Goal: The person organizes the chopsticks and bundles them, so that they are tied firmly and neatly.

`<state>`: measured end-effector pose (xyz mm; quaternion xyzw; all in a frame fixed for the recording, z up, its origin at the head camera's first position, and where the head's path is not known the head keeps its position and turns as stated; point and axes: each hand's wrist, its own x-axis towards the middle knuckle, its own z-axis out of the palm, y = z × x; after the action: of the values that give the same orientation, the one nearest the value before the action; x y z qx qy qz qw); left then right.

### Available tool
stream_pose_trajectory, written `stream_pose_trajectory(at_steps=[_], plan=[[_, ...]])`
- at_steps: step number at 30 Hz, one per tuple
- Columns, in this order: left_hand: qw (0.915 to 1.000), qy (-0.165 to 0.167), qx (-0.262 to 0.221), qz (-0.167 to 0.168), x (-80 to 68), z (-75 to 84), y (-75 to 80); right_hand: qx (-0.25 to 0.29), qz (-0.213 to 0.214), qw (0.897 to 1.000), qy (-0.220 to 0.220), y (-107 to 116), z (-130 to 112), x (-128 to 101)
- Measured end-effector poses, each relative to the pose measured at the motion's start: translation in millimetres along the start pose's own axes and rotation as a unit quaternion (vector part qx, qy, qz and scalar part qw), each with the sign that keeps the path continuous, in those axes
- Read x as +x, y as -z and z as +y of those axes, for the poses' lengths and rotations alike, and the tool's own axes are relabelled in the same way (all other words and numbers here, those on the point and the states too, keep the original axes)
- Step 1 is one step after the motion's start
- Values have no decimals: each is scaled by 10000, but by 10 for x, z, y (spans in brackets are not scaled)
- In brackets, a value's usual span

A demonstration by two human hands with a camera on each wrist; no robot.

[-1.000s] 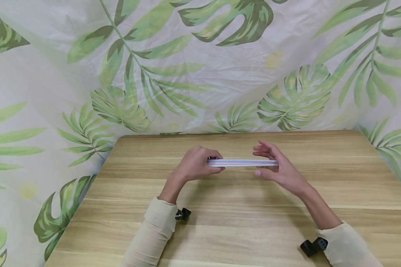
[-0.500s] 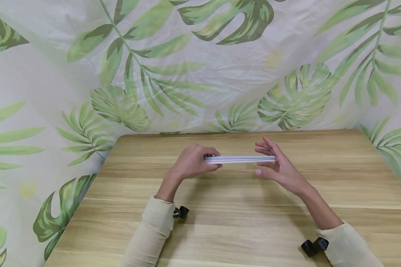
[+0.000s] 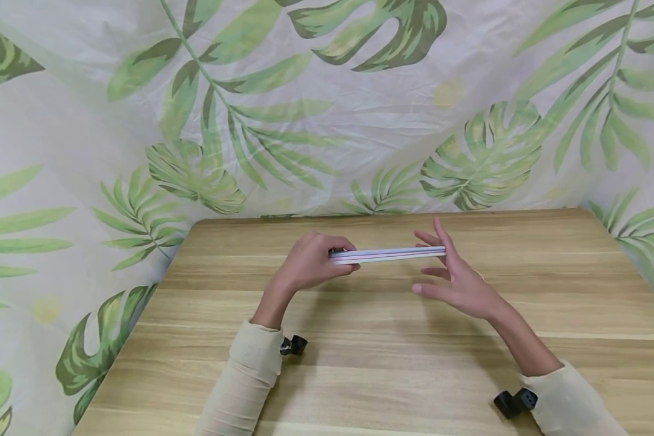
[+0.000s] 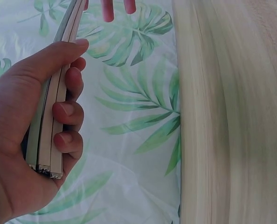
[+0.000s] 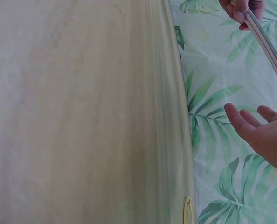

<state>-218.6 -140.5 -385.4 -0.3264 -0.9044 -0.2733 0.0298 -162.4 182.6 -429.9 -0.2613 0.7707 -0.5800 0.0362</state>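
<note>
My left hand [image 3: 310, 263] grips the left end of a thin stack of notebooks [image 3: 387, 255], thumb on one face and fingers curled round the other. The stack is held above the table, edge toward the head camera, its right end a little higher. In the left wrist view the pale page edges of the notebooks [image 4: 46, 135] run through the left hand [image 4: 22, 107]. My right hand [image 3: 465, 290] is at the far end, fingers spread and mostly straight, the stack's end against them. The right hand [image 5: 269, 135] shows only partly in its wrist view.
The wooden table [image 3: 387, 369] spreads beneath both hands. A small yellow loop [image 5: 187, 211] lies near the table's edge in the right wrist view, mostly hidden by the right hand in the head view. Behind hangs a leaf-patterned cloth [image 3: 327, 121].
The stack has risen slightly and shifted left with my left hand, and its right end now tilts upward. My right hand's fingers have spread wider.
</note>
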Motion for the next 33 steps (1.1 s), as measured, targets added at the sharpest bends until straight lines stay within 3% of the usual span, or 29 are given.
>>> stream_pose_trajectory(at_steps=[6, 14, 18, 21, 26, 33], plan=[[10000, -1, 85, -25, 0, -11, -7, 281, -174, 9993, -172, -27, 1, 14], [9998, 153, -71, -113, -16, -23, 45, -134, -253, 9995, -148, 46, -37, -29], [9997, 163, -93, -123, -18, -20, 57, -325, -191, 9990, -245, 166, -60, -102], [9998, 157, -42, -105, -12, -15, 58, -514, -69, 9971, -560, 305, -72, -170], [9998, 131, 73, -105, -6, -26, 29, -1045, 86, 9902, -921, 521, -3, -288], [9997, 169, 129, -126, -19, -30, 20, -1622, -9, 9804, -1122, 715, 139, -343]])
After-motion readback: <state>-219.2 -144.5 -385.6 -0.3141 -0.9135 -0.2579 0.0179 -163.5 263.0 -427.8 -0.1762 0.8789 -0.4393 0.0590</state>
